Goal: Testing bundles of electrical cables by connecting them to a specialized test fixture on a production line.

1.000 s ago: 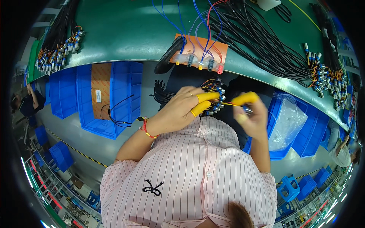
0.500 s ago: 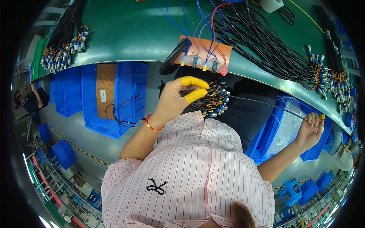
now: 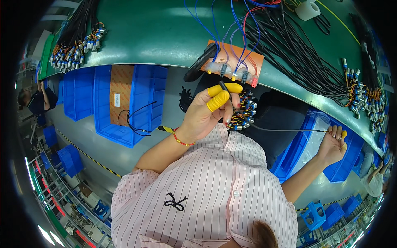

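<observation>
The left hand (image 3: 205, 113), wearing two yellow finger cots, is clutching one bundle of connector-tipped cables (image 3: 242, 115) below the green bench (image 3: 157, 33). The right hand (image 3: 334, 144) is pinching one black cable (image 3: 285, 130) stretched rightward.

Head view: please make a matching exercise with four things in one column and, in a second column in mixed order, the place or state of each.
Things:
1. left hand
2. right hand
3. thin black cable
4. blue bin

Places or states:
A. stretched between the two hands
B. on the floor, under the green bench edge, with brown cardboard in it
C. far out to the side, pinching a cable end
D. in front of the chest, holding a bundle of connectors

Pairs: 1-D, 2-C, 3-A, 4-B
</observation>
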